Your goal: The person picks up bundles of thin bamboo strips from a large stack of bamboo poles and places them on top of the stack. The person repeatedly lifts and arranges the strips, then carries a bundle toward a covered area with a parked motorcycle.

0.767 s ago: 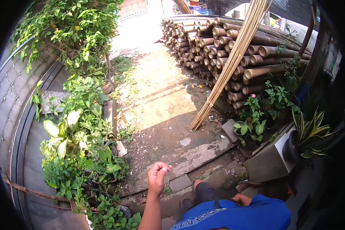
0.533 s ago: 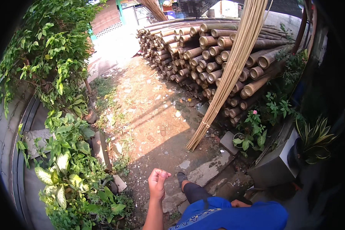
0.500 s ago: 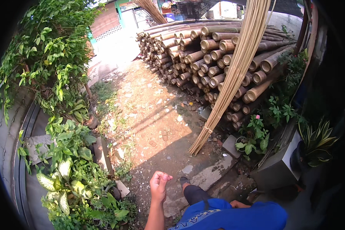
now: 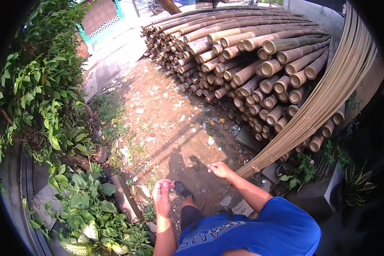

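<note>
My left hand (image 4: 162,197) is raised at the lower middle, fingers curled in and thumb pressed against them. Farther ahead and to the right, my right hand (image 4: 219,169) reaches out over the dirt path with its fingers closed. Whether either hand pinches something thin, I cannot make out. Beside my right forearm is the lower end of a tied bundle of long, pale bamboo strips (image 4: 315,109). It slants up toward the upper right, and a band (image 4: 254,165) wraps it near the bottom. My forearm partly covers that end; I cannot tell whether they touch.
A big stack of bamboo poles (image 4: 243,55) fills the right and back, cut ends facing me. Leafy shrubs (image 4: 42,85) and potted plants (image 4: 85,200) line the left. A grey block-like box (image 4: 318,194) stands at lower right. Stones and litter dot the dirt path (image 4: 158,115).
My view has shifted, putting the strip bundle farther right. My right hand has come up from beside my body and stretched forward. My left hand has shifted slightly left in view, still closed.
</note>
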`<state>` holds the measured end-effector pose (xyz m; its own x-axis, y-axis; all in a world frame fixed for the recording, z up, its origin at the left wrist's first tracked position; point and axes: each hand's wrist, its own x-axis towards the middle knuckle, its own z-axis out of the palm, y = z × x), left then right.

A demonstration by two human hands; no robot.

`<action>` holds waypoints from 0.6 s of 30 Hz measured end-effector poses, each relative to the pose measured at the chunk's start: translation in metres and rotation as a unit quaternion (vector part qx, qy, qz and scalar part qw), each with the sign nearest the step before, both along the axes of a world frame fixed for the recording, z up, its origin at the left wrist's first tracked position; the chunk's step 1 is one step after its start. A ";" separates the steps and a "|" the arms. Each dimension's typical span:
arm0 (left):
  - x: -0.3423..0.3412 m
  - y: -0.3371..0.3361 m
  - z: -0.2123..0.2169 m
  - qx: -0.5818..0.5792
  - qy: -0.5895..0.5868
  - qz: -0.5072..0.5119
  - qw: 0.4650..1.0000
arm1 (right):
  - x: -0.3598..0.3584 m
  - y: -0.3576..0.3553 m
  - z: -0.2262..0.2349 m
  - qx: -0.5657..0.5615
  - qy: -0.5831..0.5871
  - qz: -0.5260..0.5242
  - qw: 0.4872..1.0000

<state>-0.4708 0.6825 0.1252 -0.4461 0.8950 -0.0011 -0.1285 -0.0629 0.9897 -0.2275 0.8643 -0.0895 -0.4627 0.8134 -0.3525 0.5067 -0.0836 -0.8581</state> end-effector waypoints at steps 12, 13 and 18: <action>-0.319 0.311 -0.007 -0.093 -0.017 -0.087 0.992 | -0.028 0.098 -0.213 -0.172 -0.344 0.020 0.923; -0.336 0.349 0.006 -0.090 -0.003 -0.095 0.991 | -0.057 0.112 -0.182 -0.175 -0.323 0.014 0.930; -0.408 0.538 0.026 -0.041 0.008 -0.145 0.989 | -0.189 0.266 -0.100 -0.190 -0.246 -0.125 0.942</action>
